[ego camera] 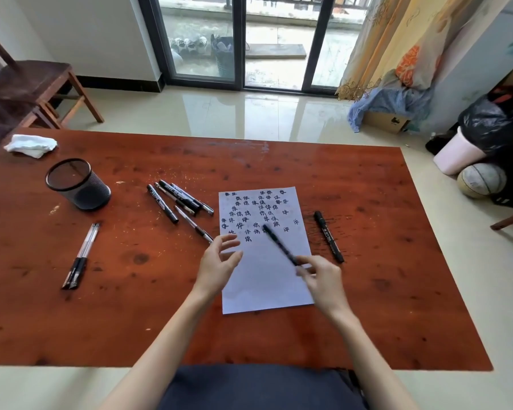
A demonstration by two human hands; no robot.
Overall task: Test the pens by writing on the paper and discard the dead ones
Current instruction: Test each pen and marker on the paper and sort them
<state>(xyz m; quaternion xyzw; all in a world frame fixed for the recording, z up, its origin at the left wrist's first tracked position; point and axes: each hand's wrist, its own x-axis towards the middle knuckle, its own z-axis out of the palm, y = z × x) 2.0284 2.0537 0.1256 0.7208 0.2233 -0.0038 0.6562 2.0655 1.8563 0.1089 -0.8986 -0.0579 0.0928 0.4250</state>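
Right hand (319, 276) fingers pinching blurred black pen (279, 245) over scribbled white paper sheet (267, 279), left hand (219, 261) fingers loosely spread, red-brown wooden table (131, 306)

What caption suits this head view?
Right hand holds a black pen over the written paper; left hand open beside it.

Bare bench (367, 306) lies open at lower right and lower left of the frame. Left of centre, a cluster of black pens (179, 204) blocks the way toward the mesh pen cup (77, 184); two gel pens (82, 255) lie below it. Right of the paper (267, 285), one marker (328, 236) lies alone.
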